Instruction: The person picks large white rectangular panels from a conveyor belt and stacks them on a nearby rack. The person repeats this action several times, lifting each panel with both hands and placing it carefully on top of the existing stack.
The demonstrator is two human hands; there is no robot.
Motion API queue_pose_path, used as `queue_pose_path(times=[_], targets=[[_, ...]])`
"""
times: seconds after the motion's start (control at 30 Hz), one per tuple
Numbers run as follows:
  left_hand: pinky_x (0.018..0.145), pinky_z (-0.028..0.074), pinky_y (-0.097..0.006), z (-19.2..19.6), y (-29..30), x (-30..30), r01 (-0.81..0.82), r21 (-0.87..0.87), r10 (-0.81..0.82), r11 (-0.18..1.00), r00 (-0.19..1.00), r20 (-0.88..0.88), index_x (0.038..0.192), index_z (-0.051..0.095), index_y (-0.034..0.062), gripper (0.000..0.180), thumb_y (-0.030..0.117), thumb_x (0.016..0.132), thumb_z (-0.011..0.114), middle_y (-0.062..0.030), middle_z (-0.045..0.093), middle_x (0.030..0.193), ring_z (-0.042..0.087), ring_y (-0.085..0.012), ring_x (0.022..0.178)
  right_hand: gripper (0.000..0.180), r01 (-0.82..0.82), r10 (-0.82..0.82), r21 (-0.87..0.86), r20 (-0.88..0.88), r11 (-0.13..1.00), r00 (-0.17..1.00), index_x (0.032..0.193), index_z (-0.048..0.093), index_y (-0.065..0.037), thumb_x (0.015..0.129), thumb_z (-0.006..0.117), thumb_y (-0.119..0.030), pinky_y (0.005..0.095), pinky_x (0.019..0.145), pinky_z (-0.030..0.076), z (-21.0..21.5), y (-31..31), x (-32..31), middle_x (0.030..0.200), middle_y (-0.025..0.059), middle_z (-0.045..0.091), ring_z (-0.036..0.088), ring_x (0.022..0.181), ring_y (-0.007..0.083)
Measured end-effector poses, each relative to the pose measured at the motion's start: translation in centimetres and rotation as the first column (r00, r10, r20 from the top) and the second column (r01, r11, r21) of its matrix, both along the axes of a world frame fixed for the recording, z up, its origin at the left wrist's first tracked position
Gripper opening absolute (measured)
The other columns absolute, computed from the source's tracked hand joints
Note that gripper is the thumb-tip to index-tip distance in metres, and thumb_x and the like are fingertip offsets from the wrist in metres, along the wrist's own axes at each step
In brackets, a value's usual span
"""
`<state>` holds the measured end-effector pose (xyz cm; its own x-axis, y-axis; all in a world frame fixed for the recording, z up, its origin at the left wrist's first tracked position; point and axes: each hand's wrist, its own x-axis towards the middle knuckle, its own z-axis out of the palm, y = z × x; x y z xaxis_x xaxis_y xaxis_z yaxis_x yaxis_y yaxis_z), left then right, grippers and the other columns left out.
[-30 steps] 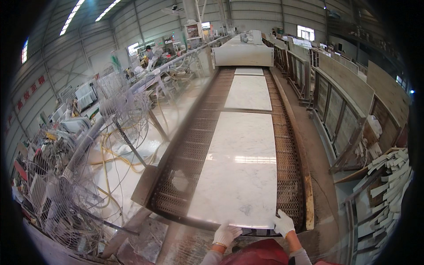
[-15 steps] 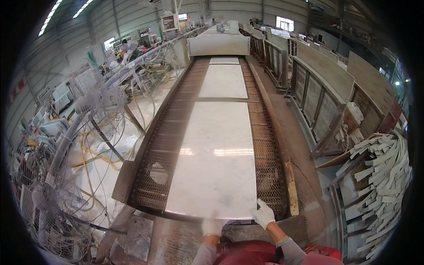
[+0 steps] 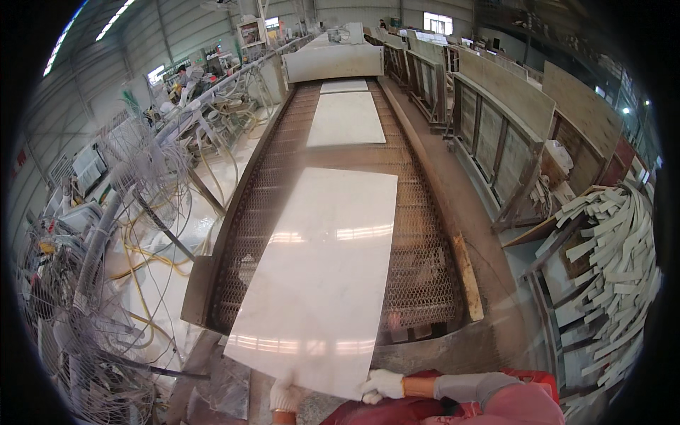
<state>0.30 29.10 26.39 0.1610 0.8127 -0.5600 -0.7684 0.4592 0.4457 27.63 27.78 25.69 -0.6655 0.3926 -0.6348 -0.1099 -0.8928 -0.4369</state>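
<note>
A large glossy white stone slab point(image 3: 322, 262) lies askew on the chain-mesh conveyor point(image 3: 418, 269), its near end jutting past the conveyor's front edge toward me. My right hand point(image 3: 384, 384), in a white glove, is closed on the slab's near right corner. At the near edge, further left, my left hand point(image 3: 283, 395) grips it, also gloved; its fingers are partly hidden and slightly blurred. Beyond lies a second white slab point(image 3: 346, 118), apart from the first, and a third slab point(image 3: 344, 86) shows just before the pale machine hood point(image 3: 333, 64).
Left of the conveyor stand a wire-cage fan point(image 3: 134, 159) and a tangle of hoses point(image 3: 145, 283). To the right, boards lean on metal racks point(image 3: 492, 134), with a heap of pale strips point(image 3: 616, 269) nearer me. A wooden rail point(image 3: 467, 276) edges the conveyor.
The near slab has come toward me and swung, its near end now further left and past the conveyor's edge. Both hands have moved left and nearer with it. The view has shifted slightly.
</note>
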Motion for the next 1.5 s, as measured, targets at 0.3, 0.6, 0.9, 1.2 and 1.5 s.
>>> queue_pose_path(times=[0.3,0.6,0.9,1.2,1.5], targets=[[0.091,0.037,-0.050,-2.1,-9.8,-9.2,0.028,-0.100,-0.051,0.995,0.971,-0.233,0.124,0.041,0.0022,0.045,0.028,0.087,0.045,-0.0165,0.047,0.122,0.046,-0.0334,0.111,0.011,-0.244,0.310,0.309,-0.186,0.919,0.932,0.080,0.060,-0.001,0.074,0.063,-0.011,0.0318,0.053,0.050,-5.7,-12.3,-9.6,0.068,0.0114,0.060,0.057,0.055,0.0179],[0.092,0.038,-0.047,-0.9,-11.1,-12.7,-0.284,-0.047,0.279,0.958,0.956,-0.087,0.123,0.043,0.0021,0.046,0.032,0.087,0.045,-0.0159,0.048,0.122,0.047,-0.0324,0.110,0.016,-0.360,0.420,0.220,-0.393,0.907,0.818,0.081,0.060,0.000,0.075,0.063,-0.015,0.0292,0.053,0.047,-4.7,-13.0,-12.7,0.066,0.0072,0.058,0.053,0.055,0.0159],[0.094,0.037,-0.040,-2.2,-4.9,-19.8,-0.403,-0.094,0.344,0.911,0.864,-0.366,0.118,0.049,0.0009,0.048,0.036,0.085,0.047,-0.0118,0.052,0.118,0.049,-0.0289,0.106,0.018,-0.620,0.619,0.148,0.064,0.770,0.783,0.081,0.060,-0.002,0.079,0.060,-0.020,0.0280,0.049,0.043,4.9,-4.1,-6.8,0.064,0.0035,0.057,0.051,0.054,0.0158],[0.091,0.039,-0.037,-2.3,-3.8,-20.6,-0.557,-0.077,0.457,0.827,0.746,-0.484,0.123,0.046,0.0026,0.053,0.041,0.085,0.044,-0.0128,0.052,0.119,0.050,-0.0287,0.105,0.034,-0.760,-0.443,0.493,0.619,-0.424,0.648,0.114,0.054,-0.008,0.086,0.046,-0.026,0.0377,0.082,0.045,4.1,25.4,4.6,0.104,0.0180,0.058,0.057,0.094,0.0285],[0.103,0.027,-0.034,-3.0,-4.4,-19.5,-0.658,-0.171,0.506,0.734,0.697,-0.509,0.130,0.033,-0.0050,0.059,0.039,0.091,0.039,-0.0166,0.037,0.134,0.034,-0.0289,0.123,0.045,-0.816,-0.595,0.370,0.803,0.444,0.040,0.116,0.052,-0.008,0.080,0.047,-0.036,0.0414,0.088,0.040,10.0,46.6,-0.3,0.105,0.0187,0.058,0.053,0.103,0.0334]])
